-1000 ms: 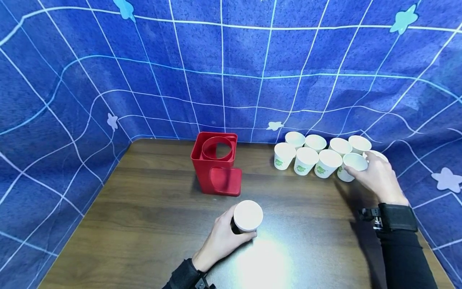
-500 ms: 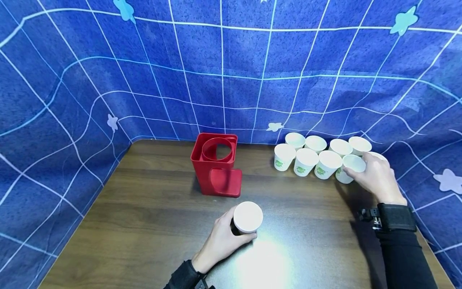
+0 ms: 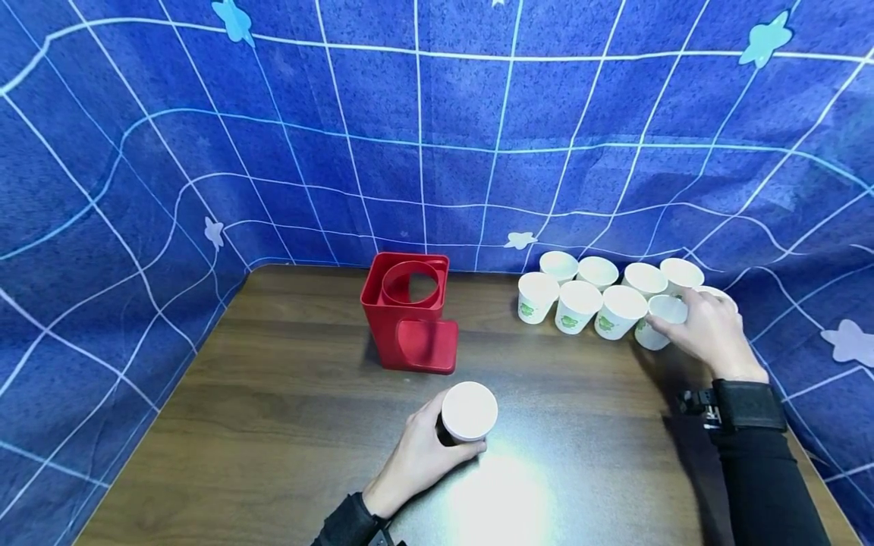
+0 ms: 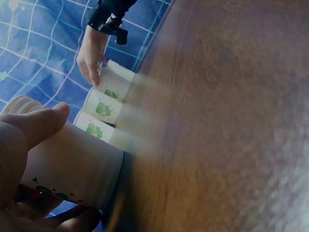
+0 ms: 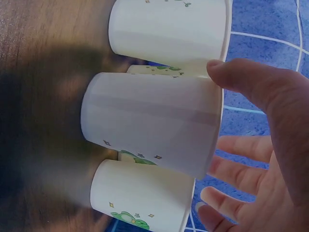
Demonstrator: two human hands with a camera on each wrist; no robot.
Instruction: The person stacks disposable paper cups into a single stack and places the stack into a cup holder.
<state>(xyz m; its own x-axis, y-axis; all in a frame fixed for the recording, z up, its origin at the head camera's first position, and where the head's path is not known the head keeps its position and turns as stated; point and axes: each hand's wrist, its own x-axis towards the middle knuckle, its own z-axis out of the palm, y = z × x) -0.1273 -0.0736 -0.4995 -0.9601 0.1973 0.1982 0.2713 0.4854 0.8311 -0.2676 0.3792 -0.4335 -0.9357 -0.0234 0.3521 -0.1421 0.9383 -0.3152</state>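
My left hand (image 3: 456, 434) grips an upright white paper cup (image 3: 469, 412) near the table's front; the left wrist view shows my thumb and fingers round the same cup (image 4: 72, 169). At the back right my right hand (image 3: 672, 317) lies over the mouth of another white paper cup (image 3: 657, 327) at the near right end of the cluster. That cup leans a little. In the right wrist view my thumb presses its rim and my fingers spread past the mouth of the cup (image 5: 149, 125).
Several more white cups (image 3: 580, 297) with green prints stand in two rows at the back right. A red cup holder (image 3: 410, 311) with a round opening stands at the table's back middle. Blue gridded cloth (image 3: 437, 136) walls in the wooden table (image 3: 273, 394).
My right hand has closed in over the end cup, which shifted slightly left and tipped. My left hand and its cup have stayed in place.
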